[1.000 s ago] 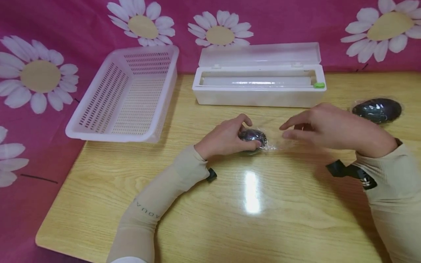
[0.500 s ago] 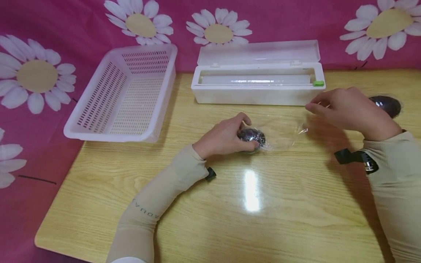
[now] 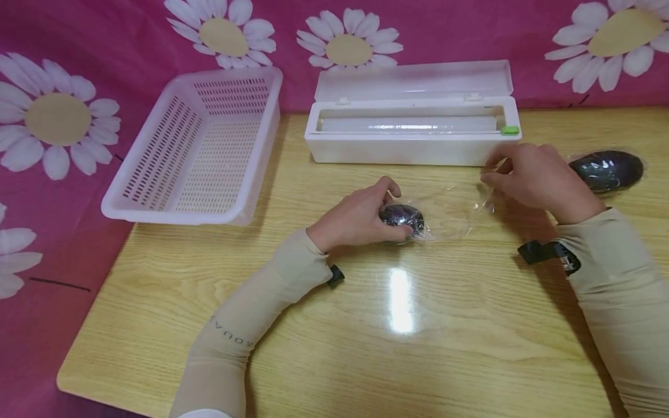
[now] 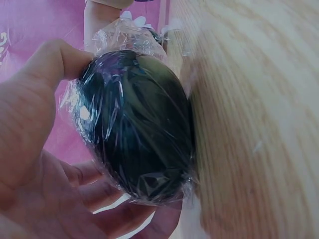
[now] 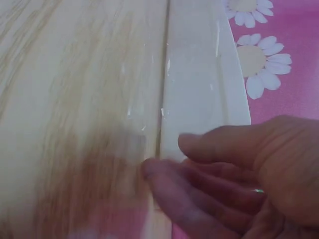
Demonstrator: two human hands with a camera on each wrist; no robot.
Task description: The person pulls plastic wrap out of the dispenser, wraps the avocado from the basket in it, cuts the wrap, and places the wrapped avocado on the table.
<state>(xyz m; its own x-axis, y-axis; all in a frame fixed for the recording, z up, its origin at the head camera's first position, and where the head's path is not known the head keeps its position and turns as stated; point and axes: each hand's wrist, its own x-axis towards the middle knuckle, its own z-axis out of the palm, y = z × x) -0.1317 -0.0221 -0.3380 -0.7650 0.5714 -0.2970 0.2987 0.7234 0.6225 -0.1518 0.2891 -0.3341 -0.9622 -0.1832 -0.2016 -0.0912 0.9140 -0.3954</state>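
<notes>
In the head view my left hand (image 3: 352,220) grips a dark, glossy, egg-shaped eggplant (image 3: 402,219) wrapped in cling film, which lies on the table. Close up in the left wrist view, thumb and fingers lie around the wrapped eggplant (image 4: 137,124), and crinkled film (image 4: 127,37) bunches at its far end. A loose tail of clear film (image 3: 481,206) stretches rightward from it. Just above that tail's end is my right hand (image 3: 535,177). The right wrist view shows a gap between thumb and fingers of the right hand (image 5: 224,174); the film there is faint.
Behind the hands stands a white cling film box (image 3: 413,150), lid up, with a roll inside and a green slider (image 3: 510,130). A white slotted basket (image 3: 240,216) stands back left. Another wrapped dark eggplant (image 3: 608,170) lies on the wooden table (image 3: 324,348) at right.
My right hand moved right and up off the film, then came slightly back left to the film's end. The film tail lies stretched further right. My left hand keeps its hold.
</notes>
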